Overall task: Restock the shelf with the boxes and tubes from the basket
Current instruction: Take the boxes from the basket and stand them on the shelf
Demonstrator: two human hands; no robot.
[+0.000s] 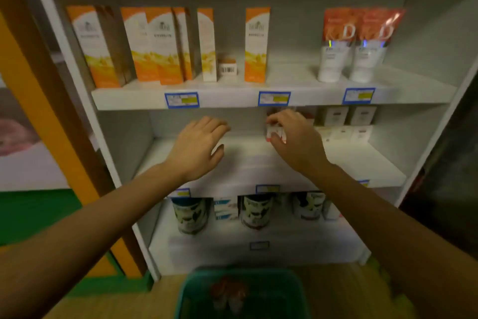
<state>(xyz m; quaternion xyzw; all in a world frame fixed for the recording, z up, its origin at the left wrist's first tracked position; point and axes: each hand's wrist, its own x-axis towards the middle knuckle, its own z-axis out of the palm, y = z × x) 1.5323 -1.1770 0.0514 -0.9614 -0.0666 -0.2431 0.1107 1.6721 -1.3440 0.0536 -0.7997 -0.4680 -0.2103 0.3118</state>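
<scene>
A white shelf unit [232, 101] stands in front of me. My right hand [294, 140] is inside the middle shelf, closed around a small white and red box [274, 133]. My left hand [199, 148] hovers over the same shelf board with its fingers spread and nothing in it. On the floor below sits a green basket [196, 290] holding orange-capped tubes [229, 295], blurred. On the top shelf stand orange and white boxes [155, 44] and two white tubes with orange tops [357, 44].
Small white boxes [346, 122] are stacked at the back right of the middle shelf. Dark cans [191, 215] and small boxes fill the lower shelf. Blue price labels [274, 98] line the shelf edges. An orange post [51, 111] borders the unit on the left.
</scene>
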